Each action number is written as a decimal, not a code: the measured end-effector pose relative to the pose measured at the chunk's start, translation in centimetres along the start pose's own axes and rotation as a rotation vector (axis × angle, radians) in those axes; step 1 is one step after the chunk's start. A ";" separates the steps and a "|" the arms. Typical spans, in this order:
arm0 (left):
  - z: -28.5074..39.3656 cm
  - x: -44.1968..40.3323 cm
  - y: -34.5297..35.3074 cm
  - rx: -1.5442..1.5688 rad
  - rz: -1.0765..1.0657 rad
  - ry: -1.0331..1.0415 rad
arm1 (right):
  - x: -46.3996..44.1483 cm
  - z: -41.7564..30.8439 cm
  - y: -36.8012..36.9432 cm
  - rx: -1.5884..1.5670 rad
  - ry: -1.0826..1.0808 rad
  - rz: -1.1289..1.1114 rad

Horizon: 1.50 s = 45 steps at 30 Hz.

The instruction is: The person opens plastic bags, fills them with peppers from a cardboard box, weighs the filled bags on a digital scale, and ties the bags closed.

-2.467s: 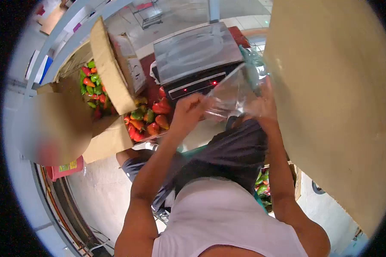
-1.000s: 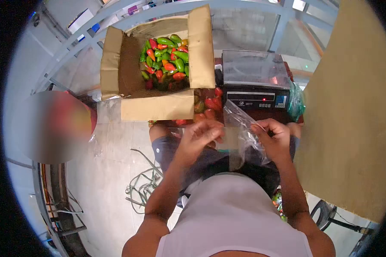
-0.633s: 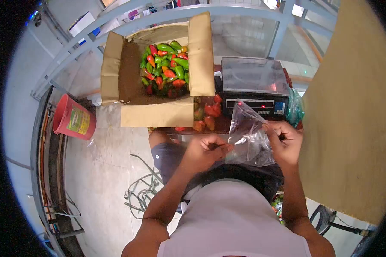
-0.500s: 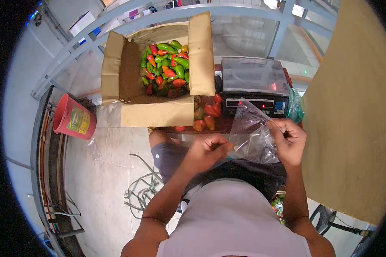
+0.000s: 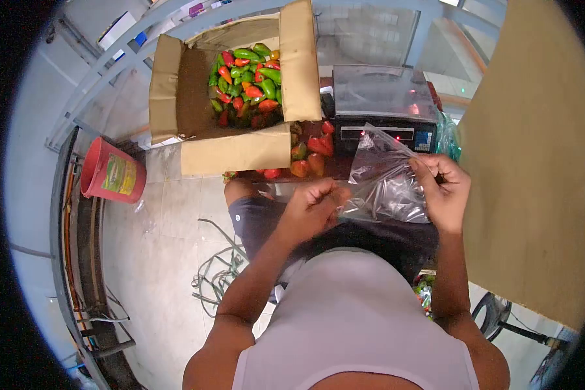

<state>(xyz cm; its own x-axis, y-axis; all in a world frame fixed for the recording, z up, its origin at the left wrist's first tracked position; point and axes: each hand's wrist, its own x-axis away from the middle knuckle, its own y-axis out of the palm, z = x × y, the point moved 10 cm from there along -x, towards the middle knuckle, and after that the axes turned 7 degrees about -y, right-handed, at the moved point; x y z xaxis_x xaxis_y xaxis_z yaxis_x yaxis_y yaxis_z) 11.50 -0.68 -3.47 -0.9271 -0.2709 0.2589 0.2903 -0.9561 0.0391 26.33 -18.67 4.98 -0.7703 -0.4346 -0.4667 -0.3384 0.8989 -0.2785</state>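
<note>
A clear plastic bag (image 5: 396, 195) is stretched between my two hands above my lap. My right hand (image 5: 443, 190) pinches its upper right edge between thumb and fingers. My left hand (image 5: 313, 207) is closed at the bag's lower left end, its fingertips a little blurred. Just beyond the bag is a black digital scale (image 5: 383, 107) with a flat platform and a lit red display, partly covered by the bag's corner. Several loose red and green peppers (image 5: 317, 144) lie to the left of the scale.
An open cardboard box (image 5: 237, 155) holding green and red peppers (image 5: 250, 84) stands front left. A pink bucket (image 5: 114, 172) sits on the floor at left, with green strapping (image 5: 218, 273) nearer me. Tall brown cardboard (image 5: 533, 169) rises at right. Green plastic (image 5: 448, 140) lies beside the scale.
The bag has become more gathered and creased, and its left end is drawn out towards my left hand. My hands have moved slightly apart. The whole view has tilted a little.
</note>
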 end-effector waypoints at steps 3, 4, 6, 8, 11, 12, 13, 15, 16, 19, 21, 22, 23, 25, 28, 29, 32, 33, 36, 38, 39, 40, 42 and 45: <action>0.1 0.2 0.3 0.010 0.005 0.055 | 0.2 -0.2 -0.2 0.008 -0.017 0.005; 0.5 0.3 0.6 0.039 -0.006 0.108 | 0.2 -0.1 -0.4 0.021 -0.020 0.007; -0.2 0.5 0.1 0.016 0.006 0.010 | 0.3 0.3 -0.5 -0.011 -0.020 -0.027; -0.8 0.3 0.0 0.035 -0.002 -0.025 | 0.4 0.4 -0.4 -0.027 -0.008 -0.047; -1.3 -0.1 0.2 0.118 -0.046 0.004 | 0.6 0.1 -0.2 -0.028 0.016 -0.055; -0.9 0.0 0.6 0.140 -0.058 0.007 | 0.6 0.2 -0.2 -0.027 0.017 -0.059; -0.6 0.2 1.0 0.163 -0.071 0.009 | 0.7 0.3 -0.2 -0.027 0.017 -0.063; 0.0 0.4 1.2 0.231 -0.058 0.031 | 0.7 0.3 0.0 -0.041 -0.003 -0.062; 0.2 0.4 1.2 0.265 -0.052 0.044 | 0.6 0.3 0.1 -0.049 -0.015 -0.060; -1.8 0.2 1.6 0.106 -0.180 -0.070 | 0.9 2.6 0.7 -0.033 0.043 -0.118; -2.3 0.3 1.4 0.133 -0.143 -0.124 | 0.9 3.0 1.5 -0.011 0.036 -0.194; -2.5 0.4 1.4 0.147 -0.123 -0.151 | 0.9 3.1 1.9 0.000 0.032 -0.232; -2.1 0.3 1.4 0.137 -0.125 -0.081 | 0.9 2.9 1.7 0.015 0.012 -0.195; -1.5 0.2 1.4 0.120 -0.128 0.058 | 0.9 2.3 1.6 0.046 -0.025 -0.124; -1.5 0.3 1.0 0.143 -0.068 0.057 | 1.6 0.7 0.7 0.172 -0.178 -0.042; -1.6 0.2 1.1 0.146 -0.066 0.043 | 2.4 1.1 0.6 0.138 -0.157 -0.048; -2.1 -0.2 1.9 0.143 -0.083 0.047 | 5.6 1.5 6.5 -0.159 0.133 -0.416; -2.2 -0.5 2.1 0.135 -0.093 0.085 | 6.9 2.4 8.0 -0.247 0.270 -0.509; -2.8 0.0 2.2 0.172 -0.084 0.044 | 7.9 4.4 9.0 -0.401 0.367 -0.559; -4.0 0.2 1.7 0.261 -0.074 -0.028 | 8.2 5.6 8.8 -0.614 0.486 -0.451; -5.1 -0.1 1.1 0.330 -0.073 -0.060 | 8.4 6.2 8.8 -0.717 0.545 -0.392; -6.0 -0.2 0.9 0.400 -0.073 -0.093 | 8.6 6.6 9.3 -0.851 0.568 -0.366; -6.9 -0.2 0.7 0.538 -0.019 -0.133 | 9.2 8.1 10.4 -1.113 0.609 -0.308; -7.6 -0.8 1.2 0.731 0.035 -0.110 | 9.4 10.3 11.5 -1.227 0.571 -0.243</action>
<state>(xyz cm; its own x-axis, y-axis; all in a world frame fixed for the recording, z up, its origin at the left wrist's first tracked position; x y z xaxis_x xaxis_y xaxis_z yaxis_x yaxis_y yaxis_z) 10.74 -2.43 -11.00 -0.8963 -0.2504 0.3660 0.4389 -0.6180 0.6522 20.76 -12.96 -11.25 -0.6355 -0.7717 -0.0230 -0.5217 0.4072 0.7497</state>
